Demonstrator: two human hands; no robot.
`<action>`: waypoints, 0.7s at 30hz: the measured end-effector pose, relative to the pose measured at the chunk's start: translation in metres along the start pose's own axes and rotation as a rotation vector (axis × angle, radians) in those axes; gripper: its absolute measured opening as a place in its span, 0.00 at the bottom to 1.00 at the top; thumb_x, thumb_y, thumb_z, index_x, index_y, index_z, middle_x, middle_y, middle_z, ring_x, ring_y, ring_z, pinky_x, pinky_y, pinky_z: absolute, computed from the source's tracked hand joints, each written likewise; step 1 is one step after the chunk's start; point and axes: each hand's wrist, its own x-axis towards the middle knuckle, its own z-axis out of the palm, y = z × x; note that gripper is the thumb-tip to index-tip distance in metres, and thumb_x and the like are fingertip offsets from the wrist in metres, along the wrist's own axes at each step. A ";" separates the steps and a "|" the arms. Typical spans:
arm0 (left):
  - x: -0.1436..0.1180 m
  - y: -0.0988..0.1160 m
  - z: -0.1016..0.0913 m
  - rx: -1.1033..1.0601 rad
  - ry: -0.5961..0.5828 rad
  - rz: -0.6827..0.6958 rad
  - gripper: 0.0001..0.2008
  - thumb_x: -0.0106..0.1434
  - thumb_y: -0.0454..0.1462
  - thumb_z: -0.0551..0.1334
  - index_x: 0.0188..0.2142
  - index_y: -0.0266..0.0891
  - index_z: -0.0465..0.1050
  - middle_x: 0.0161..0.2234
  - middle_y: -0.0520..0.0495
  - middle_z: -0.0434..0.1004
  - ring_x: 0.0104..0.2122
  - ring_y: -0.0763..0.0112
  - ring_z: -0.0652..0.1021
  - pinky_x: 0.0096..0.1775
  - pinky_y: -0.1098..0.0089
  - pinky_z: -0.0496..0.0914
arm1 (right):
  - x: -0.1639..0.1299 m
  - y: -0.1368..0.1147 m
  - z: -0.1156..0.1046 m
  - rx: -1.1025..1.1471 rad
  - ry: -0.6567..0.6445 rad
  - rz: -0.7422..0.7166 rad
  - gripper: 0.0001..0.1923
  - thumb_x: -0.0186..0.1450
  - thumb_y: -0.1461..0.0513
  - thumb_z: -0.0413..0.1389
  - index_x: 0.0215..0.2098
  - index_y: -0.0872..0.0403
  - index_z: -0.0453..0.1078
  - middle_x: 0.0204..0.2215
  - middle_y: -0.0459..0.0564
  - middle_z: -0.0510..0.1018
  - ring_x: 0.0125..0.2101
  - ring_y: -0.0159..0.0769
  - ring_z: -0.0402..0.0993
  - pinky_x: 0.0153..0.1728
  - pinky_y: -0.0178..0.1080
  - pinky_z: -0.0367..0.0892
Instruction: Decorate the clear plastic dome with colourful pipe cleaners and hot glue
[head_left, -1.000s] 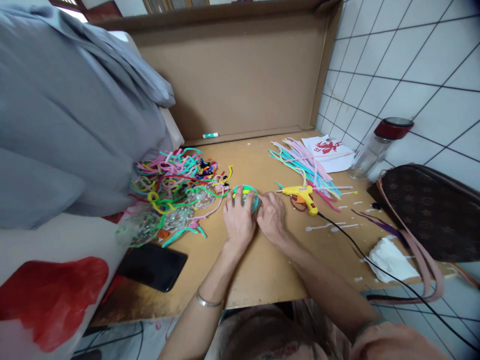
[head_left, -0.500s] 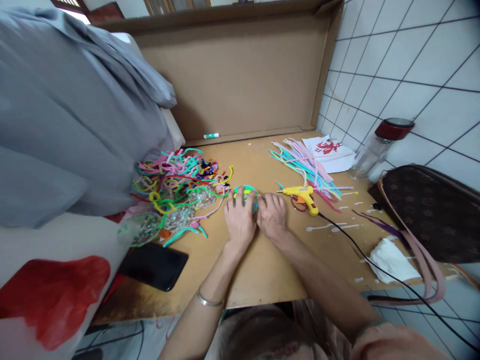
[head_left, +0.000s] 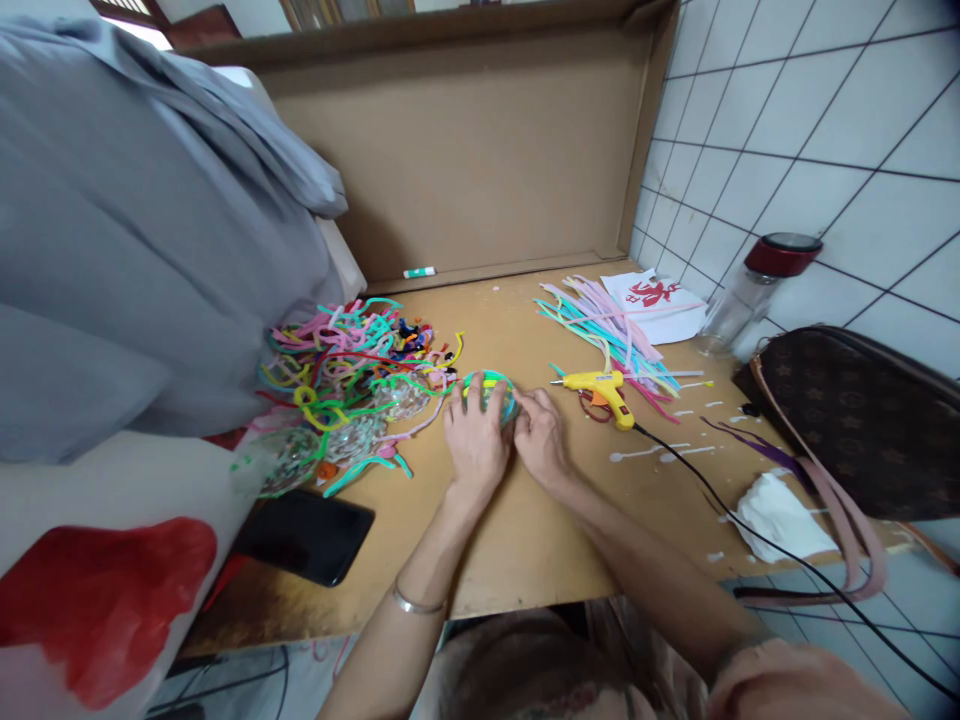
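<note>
Lying under left grip (head_left: pixel 476 437): round piece (head_left: pixel 490 384)

Round piece (head_left: pixel 511 404) partly under left fingers (head_left: pixel 476 392) | handbag (head_left: pixel 862 420) cut at right edge

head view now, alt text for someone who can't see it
A bare left hand lies over a round green, yellow and blue piece on a brown table, with the right hand at its edge. Tangled multicoloured fuzzy stems lie left, a yellow glue gun right.
</note>
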 end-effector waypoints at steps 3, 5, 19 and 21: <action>0.000 0.000 0.000 -0.001 0.008 0.002 0.23 0.63 0.41 0.61 0.58 0.45 0.69 0.62 0.39 0.65 0.60 0.43 0.66 0.53 0.51 0.68 | -0.002 0.001 0.005 0.144 0.051 0.087 0.26 0.56 0.73 0.45 0.46 0.55 0.76 0.36 0.53 0.75 0.38 0.39 0.72 0.45 0.41 0.71; 0.000 0.000 0.000 -0.002 0.013 0.008 0.23 0.63 0.40 0.61 0.58 0.45 0.69 0.62 0.39 0.66 0.60 0.43 0.66 0.53 0.51 0.68 | -0.003 0.002 0.009 0.230 0.079 0.140 0.26 0.56 0.73 0.45 0.45 0.55 0.77 0.36 0.54 0.75 0.38 0.38 0.73 0.44 0.41 0.71; 0.000 0.001 0.001 0.011 0.040 0.019 0.22 0.63 0.40 0.60 0.57 0.45 0.69 0.61 0.39 0.66 0.60 0.45 0.66 0.54 0.51 0.67 | 0.002 0.016 0.027 0.669 0.196 0.385 0.16 0.55 0.63 0.50 0.36 0.52 0.78 0.31 0.49 0.79 0.33 0.37 0.74 0.41 0.43 0.72; 0.000 0.001 0.000 0.007 0.035 0.016 0.22 0.63 0.40 0.60 0.57 0.45 0.69 0.61 0.39 0.66 0.60 0.45 0.66 0.54 0.51 0.67 | 0.002 0.019 0.028 0.649 0.181 0.370 0.15 0.56 0.62 0.50 0.35 0.52 0.77 0.32 0.49 0.79 0.34 0.37 0.74 0.40 0.42 0.71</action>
